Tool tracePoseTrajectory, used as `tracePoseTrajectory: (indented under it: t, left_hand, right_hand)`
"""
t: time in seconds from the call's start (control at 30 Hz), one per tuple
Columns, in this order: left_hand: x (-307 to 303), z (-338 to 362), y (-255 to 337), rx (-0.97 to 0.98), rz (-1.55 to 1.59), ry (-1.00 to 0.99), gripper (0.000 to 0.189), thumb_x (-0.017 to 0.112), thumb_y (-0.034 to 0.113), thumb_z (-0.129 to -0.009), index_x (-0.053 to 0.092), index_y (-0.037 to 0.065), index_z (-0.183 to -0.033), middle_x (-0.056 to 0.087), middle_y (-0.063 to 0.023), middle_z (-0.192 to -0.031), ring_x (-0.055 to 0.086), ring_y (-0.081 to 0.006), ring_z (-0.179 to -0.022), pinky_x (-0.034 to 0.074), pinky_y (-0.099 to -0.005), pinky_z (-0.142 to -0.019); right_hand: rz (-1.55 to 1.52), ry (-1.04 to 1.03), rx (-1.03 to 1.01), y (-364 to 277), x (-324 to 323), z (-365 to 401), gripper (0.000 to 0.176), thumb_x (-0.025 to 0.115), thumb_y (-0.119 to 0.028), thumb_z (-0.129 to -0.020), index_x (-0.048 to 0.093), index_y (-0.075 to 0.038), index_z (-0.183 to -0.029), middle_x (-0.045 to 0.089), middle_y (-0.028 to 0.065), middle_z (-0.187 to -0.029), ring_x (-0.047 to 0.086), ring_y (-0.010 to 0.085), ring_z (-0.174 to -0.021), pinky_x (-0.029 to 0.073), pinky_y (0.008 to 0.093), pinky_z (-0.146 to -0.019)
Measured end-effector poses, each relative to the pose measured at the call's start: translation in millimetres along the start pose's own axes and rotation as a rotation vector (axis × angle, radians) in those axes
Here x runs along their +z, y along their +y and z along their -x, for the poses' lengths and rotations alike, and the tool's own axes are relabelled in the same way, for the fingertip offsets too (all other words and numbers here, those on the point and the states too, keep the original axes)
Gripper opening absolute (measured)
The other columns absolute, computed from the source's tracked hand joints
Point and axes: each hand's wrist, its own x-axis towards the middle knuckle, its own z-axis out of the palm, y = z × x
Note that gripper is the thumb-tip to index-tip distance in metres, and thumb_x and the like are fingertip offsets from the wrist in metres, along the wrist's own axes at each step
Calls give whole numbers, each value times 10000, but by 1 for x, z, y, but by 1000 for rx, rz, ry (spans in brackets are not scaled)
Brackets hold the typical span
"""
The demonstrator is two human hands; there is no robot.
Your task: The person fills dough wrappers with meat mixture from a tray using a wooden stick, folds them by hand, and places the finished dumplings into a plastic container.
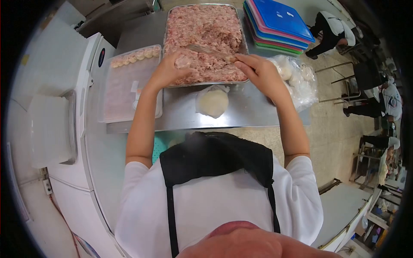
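Note:
A large metal tray [206,84] full of pink ground meat [189,21] lies in front of me. My right hand [260,73] grips the handle of a flat spatula [204,49], whose blade lies over the meat, smeared with it. My left hand [168,70] is curled at the tray's near left corner around a pale pinkish lump [183,62]; whether this is meat alone or a filled wrapper I cannot make out. Between my forearms, round pale dough wrappers [214,103] rest on a piece of clear plastic on the steel table [180,112].
On the left, a clear plastic container [129,92] has a row of small dumplings [135,57] along its far end. A bag of dough balls [297,77] lies on the right, near stacked coloured lids [279,21]. A white fridge [97,129] stands left; several people are at the right.

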Motion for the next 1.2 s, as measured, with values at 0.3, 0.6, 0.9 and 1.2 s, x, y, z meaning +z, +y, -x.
tracePoseTrajectory:
  t: [0.3, 0.6, 0.9, 1.2]
  left_hand:
    - [-72, 20, -40, -250, 264, -216, 602, 811, 249, -704, 561, 12, -1198, 638, -70, -976, 598, -147, -870, 486, -293, -772]
    - [-146, 63, -267, -335, -301, 78, 516, 745, 273, -715, 587, -5, -1121, 620, -186, -1015, 584, -353, -983, 477, -413, -852]
    - [-158, 31, -282, -367, -585, 255, 366, 709, 260, -756, 602, 65, -1046, 620, -190, -1050, 585, -364, -1008, 481, -447, -824]
    - [-187, 47, -287, -114, -841, 170, 396, 784, 249, -661, 651, 175, -1027, 428, -111, -1371, 506, -314, -1099, 445, -447, -869]
  right_hand:
    - [-204, -51, 171, -44, 54, -5, 283, 603, -234, -907, 650, -36, -1104, 670, 174, -974, 653, 295, -862, 496, 354, -749]
    - [-397, 29, 570, -48, 100, 36, 327, 623, -247, -917, 644, -4, -1135, 614, 3, -801, 515, 81, -675, 421, 232, -613]
    - [-473, 88, 710, -77, 117, 47, 314, 629, -241, -915, 659, -14, -1129, 553, -27, -727, 455, 51, -644, 378, 208, -560]
    - [-460, 109, 689, -80, 116, 53, 315, 581, -250, -947, 641, -33, -1166, 515, -43, -674, 414, 22, -535, 327, 178, -466]
